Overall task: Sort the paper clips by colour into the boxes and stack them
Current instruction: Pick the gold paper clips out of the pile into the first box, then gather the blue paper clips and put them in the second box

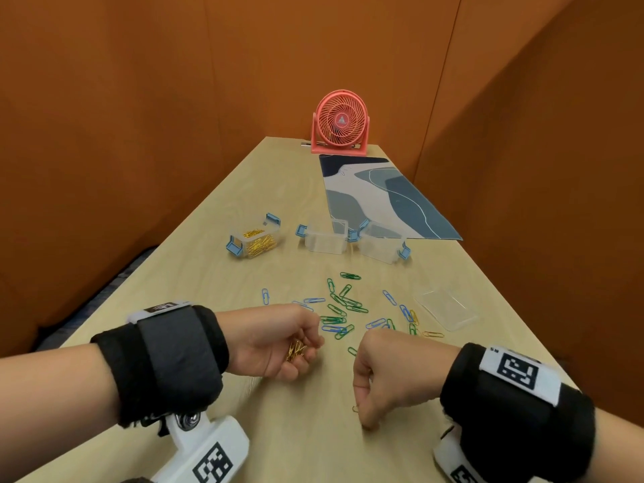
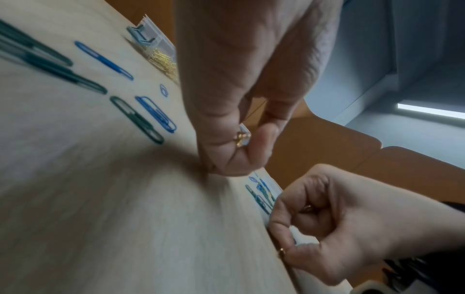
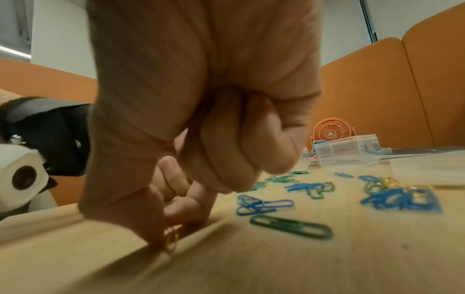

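Gold clips (image 1: 296, 349) sit bunched in the curled left hand (image 1: 275, 339); at four o'clock, the right hand (image 1: 386, 381) pinches one gold clip (image 1: 355, 408). No legible writing.

clips (image 1: 343, 310): green, blue, few gold
boxes (image 1: 326, 238): clear w/ blue latches
fan (image 1: 340, 123): coral pink
mat (image 1: 380, 196): navy/grey/white swirls
table (image 1: 299, 193): light wood grain

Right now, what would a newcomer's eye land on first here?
The pink fan at the table's far end, then the blue and green clips scattered mid-table. Near the front, the left hand holds gold clips and the right hand pinches one off the table.
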A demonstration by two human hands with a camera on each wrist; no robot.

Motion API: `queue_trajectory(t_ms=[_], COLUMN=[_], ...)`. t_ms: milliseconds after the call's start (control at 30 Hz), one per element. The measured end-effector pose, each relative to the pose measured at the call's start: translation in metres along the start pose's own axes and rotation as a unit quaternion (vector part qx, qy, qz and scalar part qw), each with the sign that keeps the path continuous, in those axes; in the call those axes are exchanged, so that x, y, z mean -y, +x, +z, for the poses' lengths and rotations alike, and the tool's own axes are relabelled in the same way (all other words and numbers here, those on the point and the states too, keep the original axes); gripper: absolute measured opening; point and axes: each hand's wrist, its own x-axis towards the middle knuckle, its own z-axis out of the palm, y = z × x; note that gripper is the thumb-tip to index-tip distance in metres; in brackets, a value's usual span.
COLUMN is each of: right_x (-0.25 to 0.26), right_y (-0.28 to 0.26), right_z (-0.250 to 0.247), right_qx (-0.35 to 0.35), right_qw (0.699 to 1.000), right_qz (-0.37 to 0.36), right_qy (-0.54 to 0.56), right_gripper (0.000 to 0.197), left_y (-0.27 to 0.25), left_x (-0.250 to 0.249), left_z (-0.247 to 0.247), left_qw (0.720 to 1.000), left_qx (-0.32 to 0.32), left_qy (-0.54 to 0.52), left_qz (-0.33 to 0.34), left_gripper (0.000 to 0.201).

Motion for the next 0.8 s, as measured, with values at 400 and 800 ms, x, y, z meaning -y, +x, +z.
queue_trajectory(t_ms=[400, 800], right_x=[0.015, -0.057], right_y=[0.021, 0.004], right_z=[-0.044, -0.072], right_qx=[-0.152, -0.118], right_qw=[0.970, 0.983], right_qz=[-0.124, 0.137], right_qy=[0.143, 0.034], right_gripper=[0.010, 0.015], left_y=[0.009, 0.024], left_x=[-0.023, -0.123], left_z=[-0.001, -0.111], left_qw=[0.976, 0.915], left_qx=[0.111, -0.285], left_qy=[-0.180, -0.153], left_qz=[0.057, 0.242], left_gripper=[0.037, 0.030])
